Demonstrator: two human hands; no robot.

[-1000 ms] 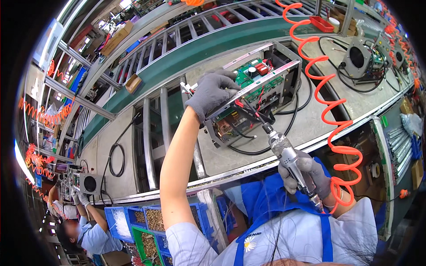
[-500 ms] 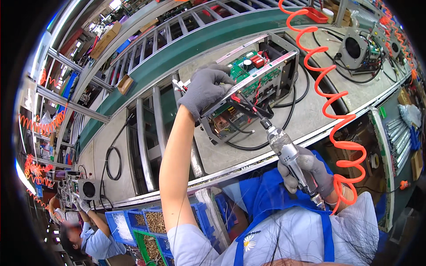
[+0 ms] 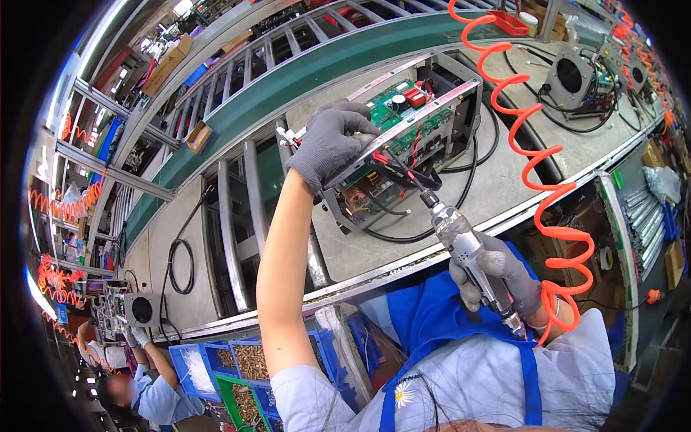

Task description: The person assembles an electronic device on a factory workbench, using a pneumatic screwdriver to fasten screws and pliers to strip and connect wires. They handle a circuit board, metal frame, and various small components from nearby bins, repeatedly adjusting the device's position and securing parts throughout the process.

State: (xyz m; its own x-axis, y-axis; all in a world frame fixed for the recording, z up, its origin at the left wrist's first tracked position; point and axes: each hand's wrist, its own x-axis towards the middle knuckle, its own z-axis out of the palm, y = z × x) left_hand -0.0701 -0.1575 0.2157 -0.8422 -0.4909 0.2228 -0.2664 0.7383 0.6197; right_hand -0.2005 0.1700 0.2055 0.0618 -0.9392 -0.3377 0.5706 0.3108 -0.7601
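Observation:
A metal-framed electronic unit (image 3: 461, 119) with a green circuit board (image 3: 393, 102) stands on the line in front of me. My left hand (image 3: 335, 144), in a grey glove, is at the frame's left end with its fingers bent and pressed together; what they pinch is hidden. My right hand (image 3: 497, 270), gloved too, is wrapped round a silver pneumatic screwdriver (image 3: 461, 234). The tool slants up and left, and its bit points at the unit's near side by the black and red wires (image 3: 399, 169). Whether the tip touches anything I cannot tell.
An orange coiled air hose (image 3: 554, 191) hangs on the right. Metal rollers (image 3: 232, 234) lie left of the unit, and another unit (image 3: 572, 79) stands far right. Blue and green bins (image 3: 245, 403) of small parts are at lower left. A co-worker (image 3: 165, 396) handles another unit beyond them.
Both hands and the screwdriver hold nearly the same pose. The view has shifted very slightly. At far left, the co-worker's hands have moved a little.

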